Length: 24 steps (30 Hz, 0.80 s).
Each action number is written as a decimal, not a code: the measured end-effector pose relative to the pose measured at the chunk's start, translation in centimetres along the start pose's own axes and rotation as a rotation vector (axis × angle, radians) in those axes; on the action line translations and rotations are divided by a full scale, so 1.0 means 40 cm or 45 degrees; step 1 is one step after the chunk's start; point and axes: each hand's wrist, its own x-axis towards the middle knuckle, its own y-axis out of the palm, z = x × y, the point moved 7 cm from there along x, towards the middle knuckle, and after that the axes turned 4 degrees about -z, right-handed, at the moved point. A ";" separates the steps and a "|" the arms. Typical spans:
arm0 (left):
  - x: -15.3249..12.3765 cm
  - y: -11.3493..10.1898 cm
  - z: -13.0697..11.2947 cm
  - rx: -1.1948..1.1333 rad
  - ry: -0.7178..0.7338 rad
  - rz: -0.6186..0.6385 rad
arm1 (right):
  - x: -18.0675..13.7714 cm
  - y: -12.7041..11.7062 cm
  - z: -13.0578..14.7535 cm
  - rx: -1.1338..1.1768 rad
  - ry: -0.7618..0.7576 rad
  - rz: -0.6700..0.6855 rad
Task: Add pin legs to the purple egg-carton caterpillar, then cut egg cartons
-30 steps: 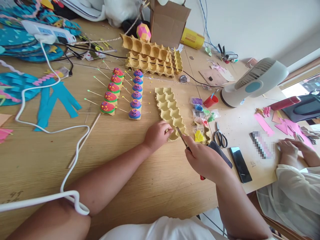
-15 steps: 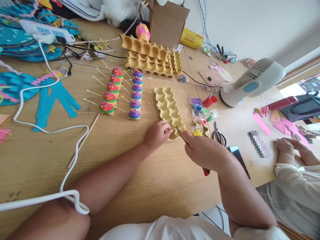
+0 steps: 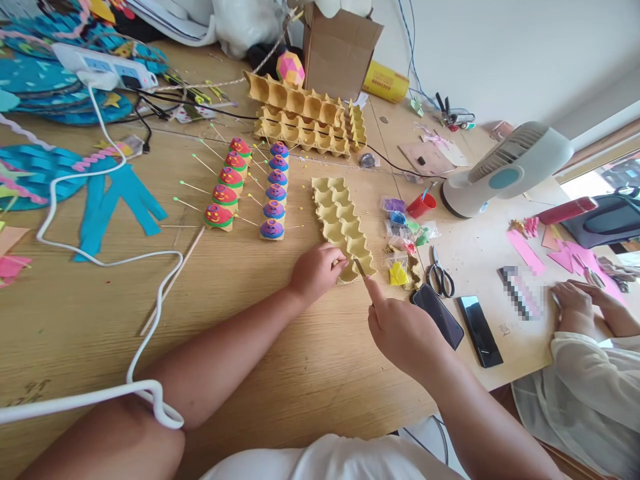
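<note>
A yellowish egg carton [image 3: 336,207] lies hollow side up on the table in front of me. My left hand [image 3: 317,272] is closed on its near left edge, the fingertips pinched at the rim. My right hand [image 3: 403,327] grips a utility knife [image 3: 360,269], index finger stretched along it. The blade touches or nearly touches the carton's near end; the handle is hidden in my palm. To the left stand two carton strips made into caterpillars, one red and green [image 3: 231,179], one purple and blue [image 3: 275,192], with thin stick feelers.
More egg cartons [image 3: 300,100] lie behind. Right of the carton are clay bags [image 3: 399,273], a red cup [image 3: 421,204], scissors [image 3: 440,279], two phones [image 3: 439,316] and a white fan [image 3: 500,173]. A white cable [image 3: 159,303] crosses my left arm. Another person's hands [image 3: 575,303] rest at the right.
My right hand has turned and drawn slightly back, so its index finger now lies along the knife and a phone behind it shows. My left hand stays on the carton's edge.
</note>
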 end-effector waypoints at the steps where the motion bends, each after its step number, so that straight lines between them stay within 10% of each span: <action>1: 0.000 0.000 0.000 0.001 0.000 0.000 | 0.000 0.003 -0.001 0.010 0.001 -0.002; 24: -0.001 0.002 0.003 0.003 0.003 0.002 | 0.037 0.005 -0.030 0.538 0.107 -0.092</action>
